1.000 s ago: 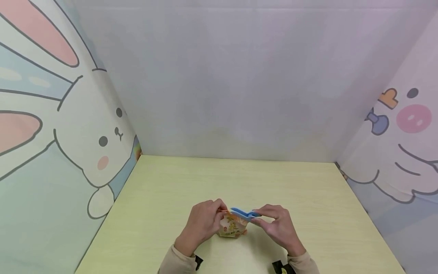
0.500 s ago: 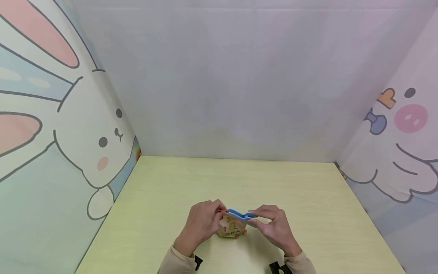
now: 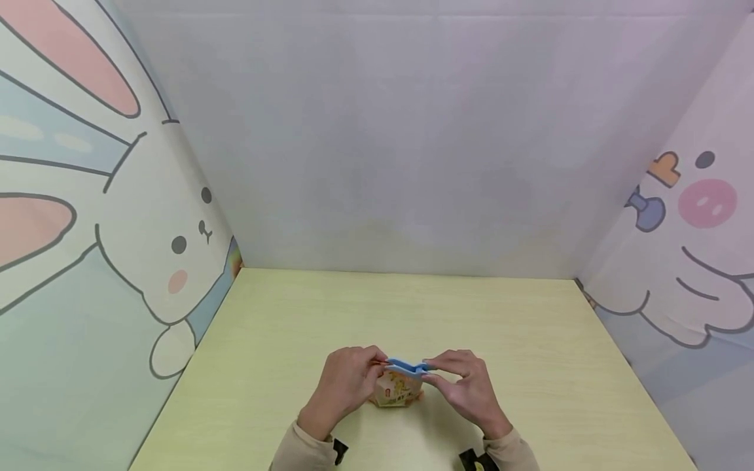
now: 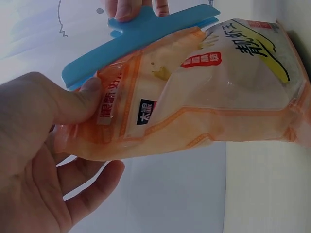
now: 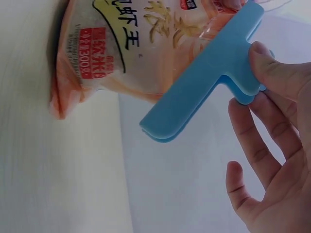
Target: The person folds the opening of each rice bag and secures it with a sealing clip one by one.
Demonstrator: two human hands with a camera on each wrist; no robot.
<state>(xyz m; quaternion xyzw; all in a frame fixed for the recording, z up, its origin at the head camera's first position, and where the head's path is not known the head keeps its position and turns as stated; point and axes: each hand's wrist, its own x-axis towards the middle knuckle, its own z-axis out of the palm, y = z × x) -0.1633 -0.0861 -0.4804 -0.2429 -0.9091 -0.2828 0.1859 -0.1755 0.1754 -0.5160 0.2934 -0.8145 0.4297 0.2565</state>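
Note:
A printed orange-and-clear plastic snack bag (image 3: 396,394) stands on the table between both hands. My left hand (image 3: 346,381) pinches its folded top edge, thumb on the near side in the left wrist view. A light-blue bag clip (image 4: 150,31) lies along that top edge, its long bar over the end of the bag. My right hand (image 3: 462,383) pinches the clip's handle between thumb and fingers. In the right wrist view the two bars of the clip (image 5: 199,73) sit close together at the near end, and part of the bag (image 5: 160,43) passes behind them.
The pale wooden table (image 3: 412,307) reaches to a grey-white cloth backdrop (image 3: 383,144). Side cloths carry a rabbit drawing (image 3: 171,229) at left and a pig-like drawing (image 3: 707,229) at right. Black wrist pieces (image 3: 474,460) show at the sleeves.
My right hand has moved left with the clip, bringing its bar further across the bag's top toward my left hand. My left hand keeps its pinch, nearly still.

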